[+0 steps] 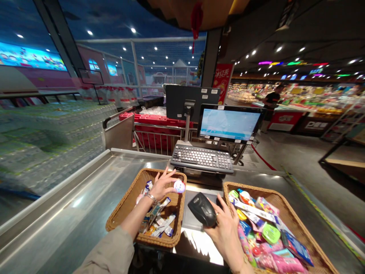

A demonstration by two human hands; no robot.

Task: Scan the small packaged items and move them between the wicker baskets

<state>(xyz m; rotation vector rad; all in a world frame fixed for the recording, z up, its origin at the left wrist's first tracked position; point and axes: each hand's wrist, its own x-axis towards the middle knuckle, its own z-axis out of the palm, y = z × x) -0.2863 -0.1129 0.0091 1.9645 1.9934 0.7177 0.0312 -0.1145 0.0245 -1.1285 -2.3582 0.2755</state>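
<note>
My left hand [164,185] is above the right side of a wicker basket [122,215], pinching a small round whitish-pink package [179,186] between thumb and fingers. Beneath it in that basket lie several slim wrapped packets [164,226]. My right hand [224,226] is closed around a black handheld barcode scanner [202,209], whose head points left toward the round package. The scanner and the package are apart. A second wicker basket [288,203] to the right is filled with colourful packages, among them a green tub [270,233] and pink packs [282,262].
A black keyboard [202,156] stands beyond the baskets, with a lit monitor [229,123] and a second screen's back [182,102] behind it. The metal counter [85,201] extends left. Stacked bottle packs [51,133] are at far left. A person [273,101] stands in the right background.
</note>
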